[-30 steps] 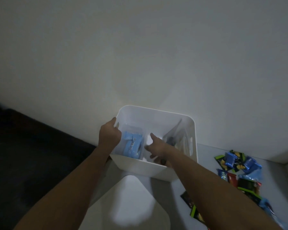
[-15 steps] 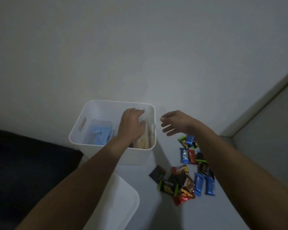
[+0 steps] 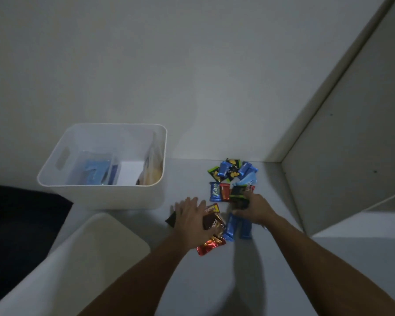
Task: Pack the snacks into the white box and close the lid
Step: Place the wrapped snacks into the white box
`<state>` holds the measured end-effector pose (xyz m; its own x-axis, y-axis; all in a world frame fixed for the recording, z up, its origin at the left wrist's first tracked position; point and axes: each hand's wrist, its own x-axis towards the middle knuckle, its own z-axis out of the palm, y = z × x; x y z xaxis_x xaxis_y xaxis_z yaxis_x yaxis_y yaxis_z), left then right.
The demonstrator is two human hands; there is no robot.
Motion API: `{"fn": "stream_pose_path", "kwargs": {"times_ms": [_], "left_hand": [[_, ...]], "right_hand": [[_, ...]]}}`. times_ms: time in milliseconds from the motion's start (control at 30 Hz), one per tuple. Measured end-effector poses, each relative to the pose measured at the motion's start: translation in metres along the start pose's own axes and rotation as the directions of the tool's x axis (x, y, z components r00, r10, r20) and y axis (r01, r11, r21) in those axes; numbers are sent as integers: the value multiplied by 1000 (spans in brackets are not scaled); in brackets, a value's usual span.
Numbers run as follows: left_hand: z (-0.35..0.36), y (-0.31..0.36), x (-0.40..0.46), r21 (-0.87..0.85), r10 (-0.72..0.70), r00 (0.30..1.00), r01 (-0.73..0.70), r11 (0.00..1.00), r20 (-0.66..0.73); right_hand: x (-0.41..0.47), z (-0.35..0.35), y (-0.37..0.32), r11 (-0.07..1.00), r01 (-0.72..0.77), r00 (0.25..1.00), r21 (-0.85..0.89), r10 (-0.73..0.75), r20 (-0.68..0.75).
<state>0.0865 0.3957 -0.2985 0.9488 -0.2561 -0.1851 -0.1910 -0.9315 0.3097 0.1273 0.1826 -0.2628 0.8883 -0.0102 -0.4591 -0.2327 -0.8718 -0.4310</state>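
Both hands left the white box for the snacks beside it, so my left hand lies spread flat on wrappers while my right hand pinches a dark packet, probably gathering the next load.

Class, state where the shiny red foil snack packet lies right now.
In the head view, the shiny red foil snack packet lies on the grey tabletop, nearest the camera in the pile, just below the left hand.

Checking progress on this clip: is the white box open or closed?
Open. The box has no lid on, its contents show from above, and the lid lies on the table in front of it.
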Motion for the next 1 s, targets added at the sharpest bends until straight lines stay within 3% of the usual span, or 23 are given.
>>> {"fn": "stream_pose_path", "kwargs": {"times_ms": [133, 333, 467, 633, 833, 1000], "left_hand": [[38, -1, -5, -44, -98, 995, 99, 994, 14], [78, 4, 2, -13, -134, 988, 136, 991, 75], [97, 3, 4, 54, -49, 997, 52, 997, -54], [108, 7, 4, -12, -81, 978, 81, 997, -194], [106, 20, 4, -76, -189, 962, 178, 981, -195], [101, 23, 1, -235, -183, 942, 117, 965, -280]], "right_hand": [[7, 29, 48, 986, -81, 997, -146, 83, 8], [16, 61, 77, 954, 74, 996, -292, -82, -17], [20, 81, 89, 941, 143, 972, -308, -193, -137], [12, 92, 105, 925, 179, 895, -336, -295, -335], [11, 91, 113, 951, 251, 877, -183, -303, -374], [12, 83, 119, 956, 286, 884, -67, -290, -368]]}}
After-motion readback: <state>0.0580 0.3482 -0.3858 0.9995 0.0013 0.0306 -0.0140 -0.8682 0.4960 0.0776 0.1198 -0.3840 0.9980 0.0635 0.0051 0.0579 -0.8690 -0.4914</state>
